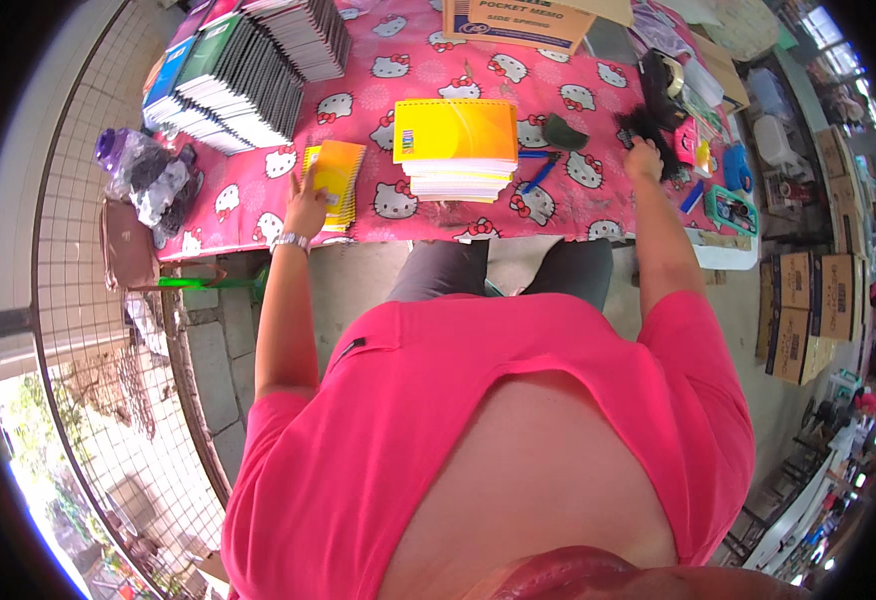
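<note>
My left hand [306,210], a watch on its wrist, rests at the left edge of a small pile of yellow spiral notepads [342,180]. Its fingers are stretched out and partly apart along the pads. At the right of the table, my right hand [644,161] closes on a black bristly brush [666,150]; its handle is hidden. Between the hands stands a taller stack of yellow notepads [456,130], its white page edges facing me. Blue pens [539,176] and a dark green curved piece [564,132] lie right of that stack.
Tall stacks of spiral notebooks [238,85] stand at the back left, near a plastic bag bundle [153,175]. An open cardboard box [518,25] sits at the back. A black tape dispenser [663,88] and a green tray [732,210] are at the right. The pink patterned tablecloth [398,70] covers the table.
</note>
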`<state>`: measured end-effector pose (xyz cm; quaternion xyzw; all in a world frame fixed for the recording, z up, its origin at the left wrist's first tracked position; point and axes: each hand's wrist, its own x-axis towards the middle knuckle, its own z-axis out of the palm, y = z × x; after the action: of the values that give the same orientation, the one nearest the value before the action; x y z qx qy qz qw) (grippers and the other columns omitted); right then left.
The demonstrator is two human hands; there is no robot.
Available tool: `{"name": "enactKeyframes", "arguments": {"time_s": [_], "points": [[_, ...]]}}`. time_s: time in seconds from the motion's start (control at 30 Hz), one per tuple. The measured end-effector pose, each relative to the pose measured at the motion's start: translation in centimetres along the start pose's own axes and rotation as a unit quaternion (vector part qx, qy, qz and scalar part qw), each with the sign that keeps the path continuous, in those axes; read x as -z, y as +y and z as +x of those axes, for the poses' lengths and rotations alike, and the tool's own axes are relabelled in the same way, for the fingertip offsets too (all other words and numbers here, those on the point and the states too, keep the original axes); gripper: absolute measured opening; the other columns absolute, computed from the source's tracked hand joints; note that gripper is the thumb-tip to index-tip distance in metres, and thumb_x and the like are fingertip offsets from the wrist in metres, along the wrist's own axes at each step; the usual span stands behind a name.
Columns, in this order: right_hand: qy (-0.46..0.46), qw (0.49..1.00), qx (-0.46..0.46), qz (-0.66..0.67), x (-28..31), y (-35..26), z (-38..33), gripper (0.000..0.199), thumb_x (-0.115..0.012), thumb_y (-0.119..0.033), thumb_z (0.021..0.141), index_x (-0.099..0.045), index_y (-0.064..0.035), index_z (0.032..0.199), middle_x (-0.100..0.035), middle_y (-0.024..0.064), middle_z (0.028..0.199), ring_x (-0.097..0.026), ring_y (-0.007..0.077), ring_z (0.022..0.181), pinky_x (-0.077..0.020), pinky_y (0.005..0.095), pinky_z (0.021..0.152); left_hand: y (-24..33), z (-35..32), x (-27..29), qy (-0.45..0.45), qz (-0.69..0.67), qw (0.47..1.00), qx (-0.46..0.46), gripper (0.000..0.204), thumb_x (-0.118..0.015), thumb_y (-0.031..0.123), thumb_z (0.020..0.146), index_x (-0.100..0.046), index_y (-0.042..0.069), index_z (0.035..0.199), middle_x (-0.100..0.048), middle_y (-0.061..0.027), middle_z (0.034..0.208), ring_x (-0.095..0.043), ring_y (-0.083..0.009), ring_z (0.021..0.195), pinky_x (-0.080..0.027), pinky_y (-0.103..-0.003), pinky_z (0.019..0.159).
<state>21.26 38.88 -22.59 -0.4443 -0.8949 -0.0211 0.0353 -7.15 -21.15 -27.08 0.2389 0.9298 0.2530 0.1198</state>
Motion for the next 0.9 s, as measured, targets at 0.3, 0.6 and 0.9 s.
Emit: {"name": "enactKeyframes", "arguments": {"time_s": [0.3,0.6,0.9], "points": [[-0.21,0.716,0.366,0.557,12.3,-13.4,-10.2,0.091,-0.083,-0.027,0.072,-0.034,-0.0075,0.147,-0.052,0.0151,0.135,-0.05,0.0226,0.122,-0.0433,0.0369,0.1,12.1,2.6,6.7,0.037,-0.18,0.973,-0.137,0.049,-0.054,0.034,0.097,-0.051,0.004,0.135,-0.055,-0.0192,0.133,-0.049,-0.0304,0.125,-0.038,-0.037,0.104],[-0.221,0.791,0.431,0.373,16.5,-16.9,-10.0,0.115,-0.085,-0.021,0.066,-0.012,-0.0177,0.155,-0.06,0.0166,0.117,-0.061,0.0275,0.102,-0.0478,0.0383,0.092,29.9,12.1,9.1,-0.321,0.078,0.837,-0.436,0.041,-0.052,0.032,0.095,-0.061,0.003,0.122,-0.063,-0.006,0.12,-0.057,-0.0165,0.109,-0.043,-0.03,0.096],[-0.116,0.766,0.416,0.476,12.8,-15.8,-10.2,0.115,-0.081,-0.009,0.072,-0.002,-0.0179,0.155,-0.043,0.0236,0.142,-0.064,0.0259,0.096,-0.0564,0.0339,0.08,32.4,11.2,7.7,-0.503,-0.16,0.847,-0.065,0.041,-0.069,0.032,0.082,-0.064,0.003,0.11,-0.068,-0.0055,0.094,-0.065,-0.0142,0.077,-0.053,-0.03,0.07]]}}
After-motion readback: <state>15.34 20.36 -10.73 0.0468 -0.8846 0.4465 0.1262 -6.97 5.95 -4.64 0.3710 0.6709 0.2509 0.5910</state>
